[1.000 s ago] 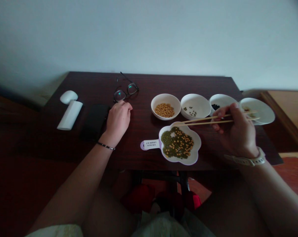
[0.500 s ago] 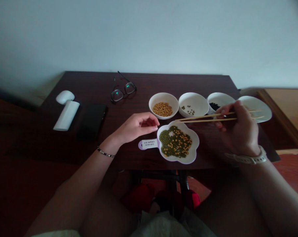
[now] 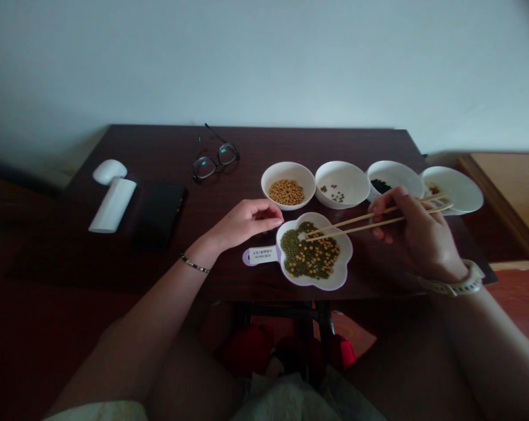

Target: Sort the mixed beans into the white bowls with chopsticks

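A white flower-shaped dish (image 3: 343, 257) with a purple edge and a labelled handle holds green beans mixed with yellow ones. My left hand (image 3: 251, 223) is curled, with thumb and fingertips together at the dish's upper left rim. Wooden chopsticks (image 3: 349, 228) are gripped in my right hand (image 3: 422, 237), at the right of the dish. Their tips, slightly apart, reach over the beans near a small bare patch. Whether a bean is between the tips is too small to tell.
Behind the dish stand white bowls: one with yellow beans (image 3: 286, 192), one with a few green beans (image 3: 343, 182), one with black beans (image 3: 381, 186), and one with reddish bits (image 3: 463, 193). Glasses (image 3: 215, 164), a black flat object (image 3: 159, 215) and a white device (image 3: 113, 204) lie left.
My right hand has lowered the chopsticks, and their tips moved from above the dish's far rim to the beans inside. My left hand stays at the rim; the view has shifted slightly.
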`<state>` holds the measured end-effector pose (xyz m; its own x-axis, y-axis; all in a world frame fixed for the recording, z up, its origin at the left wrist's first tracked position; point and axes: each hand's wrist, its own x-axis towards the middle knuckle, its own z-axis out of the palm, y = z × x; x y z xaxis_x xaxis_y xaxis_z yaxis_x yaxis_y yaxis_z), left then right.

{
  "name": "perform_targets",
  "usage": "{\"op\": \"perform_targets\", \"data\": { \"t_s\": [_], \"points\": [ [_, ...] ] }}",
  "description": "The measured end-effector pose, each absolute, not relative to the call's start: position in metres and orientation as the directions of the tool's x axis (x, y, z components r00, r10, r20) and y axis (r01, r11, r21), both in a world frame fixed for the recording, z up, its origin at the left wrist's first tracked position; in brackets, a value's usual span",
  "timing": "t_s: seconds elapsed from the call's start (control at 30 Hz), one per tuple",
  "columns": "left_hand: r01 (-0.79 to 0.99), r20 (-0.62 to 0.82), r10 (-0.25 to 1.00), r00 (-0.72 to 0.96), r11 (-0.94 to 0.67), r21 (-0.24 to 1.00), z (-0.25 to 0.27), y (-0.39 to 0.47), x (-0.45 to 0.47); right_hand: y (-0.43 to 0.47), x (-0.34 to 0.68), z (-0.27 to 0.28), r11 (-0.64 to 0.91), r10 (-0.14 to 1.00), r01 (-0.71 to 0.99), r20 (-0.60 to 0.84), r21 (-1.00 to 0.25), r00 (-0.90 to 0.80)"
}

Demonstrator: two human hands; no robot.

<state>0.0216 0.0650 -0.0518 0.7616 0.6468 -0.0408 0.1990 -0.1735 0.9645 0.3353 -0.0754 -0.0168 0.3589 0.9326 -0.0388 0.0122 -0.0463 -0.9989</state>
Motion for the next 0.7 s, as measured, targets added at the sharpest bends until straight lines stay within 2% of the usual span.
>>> {"op": "perform_targets", "data": {
  "t_s": [0.7],
  "points": [
    [0.258, -0.047, 0.589, 0.807, -0.279, 0.925, -0.0502, 0.0635, 0.0203, -0.0761, 0.3311, -0.0134, -0.01, 0.931, 0.072, 0.017, -0.997, 0.364]
  ]
}}
